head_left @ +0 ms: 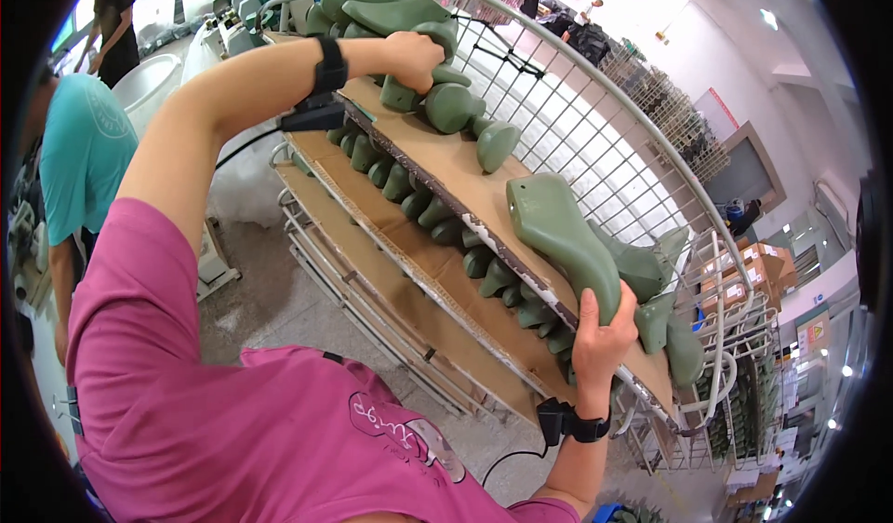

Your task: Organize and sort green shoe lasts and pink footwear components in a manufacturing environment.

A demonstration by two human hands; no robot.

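Green shoe lasts lie on the top board of a wire rack cart. At the near right end, my right hand (603, 341) is closed round the narrow end of a large shoe last (563, 225), thumb along its side. Its broad end points away to the left, over the board (465, 174). My left arm reaches to the far left end of the board, where my left hand (414, 60) is curled over a shoe last (442, 37) in a pile; the fingertips are partly hidden. Several more lasts (451, 107) lie just beside that hand.
A curved wire rail (642, 113) runs along the rack's far side. Lower shelves (372, 244) hold rows of lasts. A person in a teal shirt (88, 141) stands at left, near a white tub (149, 86). Cardboard boxes (758, 272) stand at right.
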